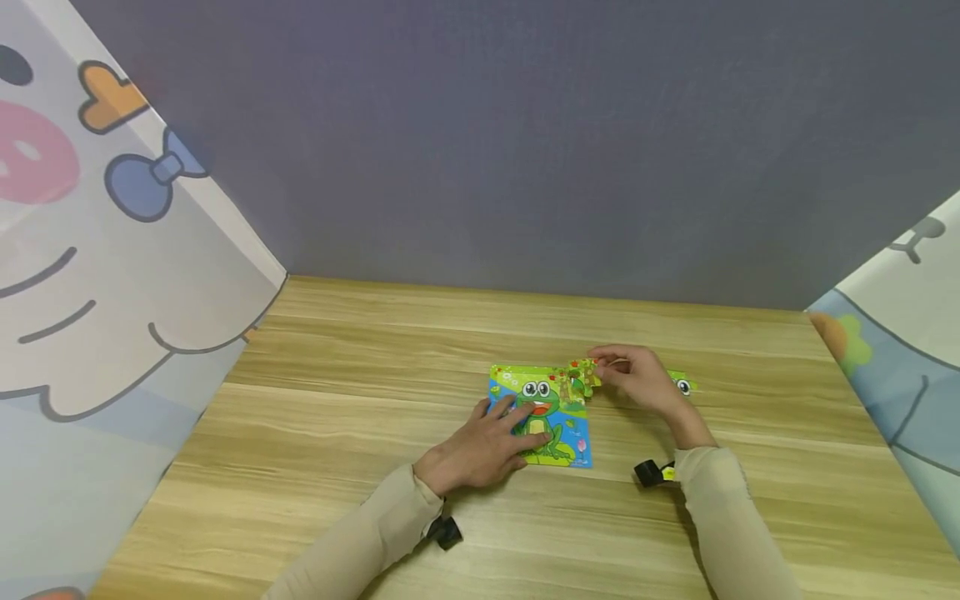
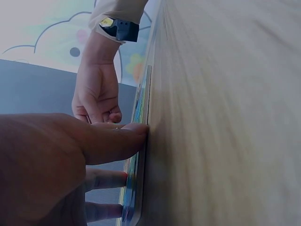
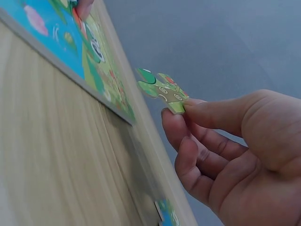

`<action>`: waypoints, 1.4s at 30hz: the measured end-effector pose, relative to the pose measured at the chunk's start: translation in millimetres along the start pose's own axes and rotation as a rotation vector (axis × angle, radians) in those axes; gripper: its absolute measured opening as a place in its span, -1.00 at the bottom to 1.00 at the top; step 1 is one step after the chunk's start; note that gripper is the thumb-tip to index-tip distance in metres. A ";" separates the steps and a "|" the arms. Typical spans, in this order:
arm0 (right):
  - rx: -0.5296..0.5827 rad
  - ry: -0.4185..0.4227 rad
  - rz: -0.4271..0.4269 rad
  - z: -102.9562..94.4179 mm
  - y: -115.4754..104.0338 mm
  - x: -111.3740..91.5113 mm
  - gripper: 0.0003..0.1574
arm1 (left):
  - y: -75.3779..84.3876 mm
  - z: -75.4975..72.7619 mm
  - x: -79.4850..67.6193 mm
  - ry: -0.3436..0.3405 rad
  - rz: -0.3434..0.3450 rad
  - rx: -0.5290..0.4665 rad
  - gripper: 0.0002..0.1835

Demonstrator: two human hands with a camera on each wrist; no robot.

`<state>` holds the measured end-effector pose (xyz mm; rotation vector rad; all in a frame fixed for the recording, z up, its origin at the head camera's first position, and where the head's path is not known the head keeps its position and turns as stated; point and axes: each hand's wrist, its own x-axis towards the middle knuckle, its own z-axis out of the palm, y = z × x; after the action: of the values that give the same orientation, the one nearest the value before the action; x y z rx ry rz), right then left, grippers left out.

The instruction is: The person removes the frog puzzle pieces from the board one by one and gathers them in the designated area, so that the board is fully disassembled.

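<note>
A flat jigsaw puzzle (image 1: 581, 432) with a big-eyed green frog on blue and green lies on the table. My left hand (image 1: 483, 442) rests on it with fingers spread over the frog; in the left wrist view the thumb (image 2: 120, 141) lies against the board's near edge. Between thumb and fingers, my right hand (image 1: 648, 379) pinches a small green and brown puzzle piece (image 3: 167, 92). In the right wrist view this piece is raised and tilted off the board's corner. From the head it overlaps the puzzle's top right corner.
Another puzzle piece (image 1: 683, 384) with a frog eye lies right of the puzzle, partly hidden behind my right wrist. The wood-grain table (image 1: 337, 433) ends at a grey panel (image 1: 525, 167) at the back. Cartoon-printed walls (image 1: 150, 292) stand at both sides.
</note>
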<state>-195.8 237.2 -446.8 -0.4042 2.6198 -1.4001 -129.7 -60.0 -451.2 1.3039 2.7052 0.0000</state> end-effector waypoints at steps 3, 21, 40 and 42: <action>0.001 0.006 0.012 -3.6 2.4 -3.2 -0.60 | 0.0 0.3 -0.3 0.003 -0.001 0.002 -0.48; 0.011 0.072 0.080 -34.7 20.0 -23.6 -0.53 | 0.9 1.0 -0.5 -0.023 -0.018 -0.030 -0.48; -0.025 0.171 0.083 -65.6 41.8 -44.6 -0.45 | -0.2 0.3 1.3 -0.028 -0.018 -0.033 -0.47; -0.022 0.182 0.080 -68.7 45.0 -46.8 -0.45 | -0.2 0.2 1.1 -0.029 -0.018 -0.034 -0.47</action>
<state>-175.9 329.5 -446.0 -0.1802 2.7612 -1.4474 -130.5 -59.3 -451.5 1.2598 2.6810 0.0247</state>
